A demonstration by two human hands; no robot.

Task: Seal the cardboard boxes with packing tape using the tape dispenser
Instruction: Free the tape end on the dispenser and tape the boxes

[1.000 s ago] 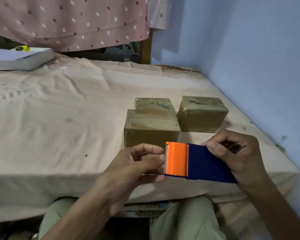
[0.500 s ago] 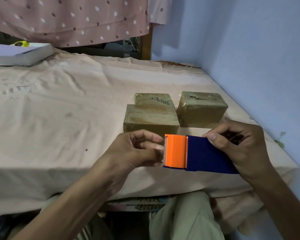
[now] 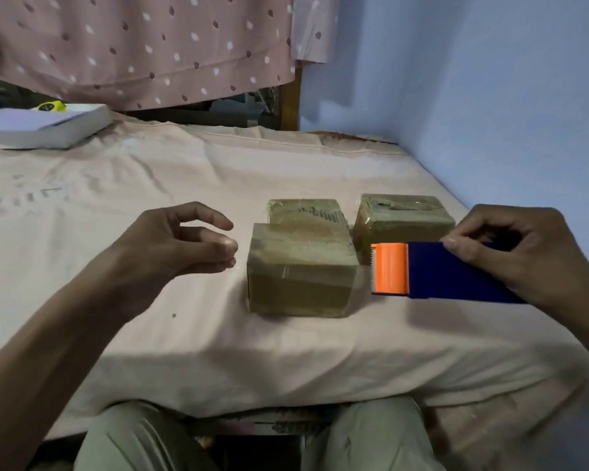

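Three cardboard boxes sit on the bed: a front box (image 3: 300, 266), a second box (image 3: 305, 210) touching it from behind, and a third box (image 3: 402, 215) just beside them to the right. There is one tape dispenser (image 3: 436, 273), blue with an orange head. Two hands are in view, the left hand (image 3: 170, 243) and the right hand (image 3: 524, 253). One white book (image 3: 45, 125) lies at the far left, with one yellow object (image 3: 50, 105) behind it. One dotted pink curtain (image 3: 143, 45) hangs at the back.
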